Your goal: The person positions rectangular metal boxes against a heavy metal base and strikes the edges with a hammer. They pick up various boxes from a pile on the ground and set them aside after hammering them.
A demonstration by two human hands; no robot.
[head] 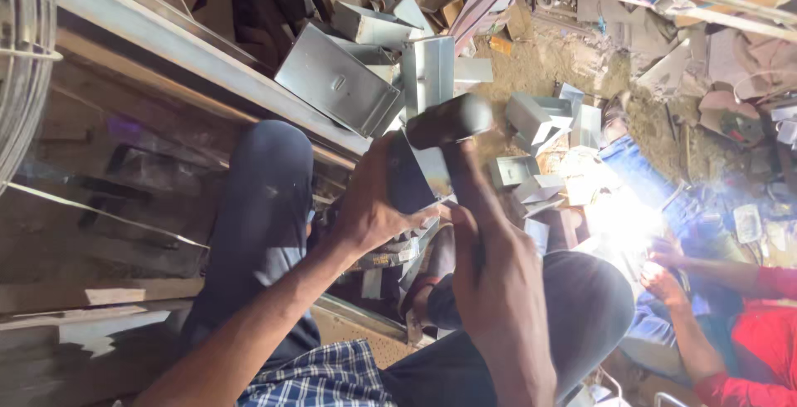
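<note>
Two hands are engaged in hammering: a folded grey sheet-metal piece (413, 176) is gripped by the left hand (365, 208), a dark-headed hammer (448, 121) at one o'clock is clenched by the right hand (498, 291), and an accurate blow is judged necessary next.

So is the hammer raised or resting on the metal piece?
Raised: the hammer head is above the folded sheet-metal piece, held by the right hand; the left hand steadies the piece.

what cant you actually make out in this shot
Head view only:
- The hammer head is blurred; where it strikes is unclear.
- The dark metal piece is partly covered by the left hand, so its shape is uncertain.
- The right hand hides most of the hammer handle.
- A white glare washes out what the co-worker's hands are handling.
</note>
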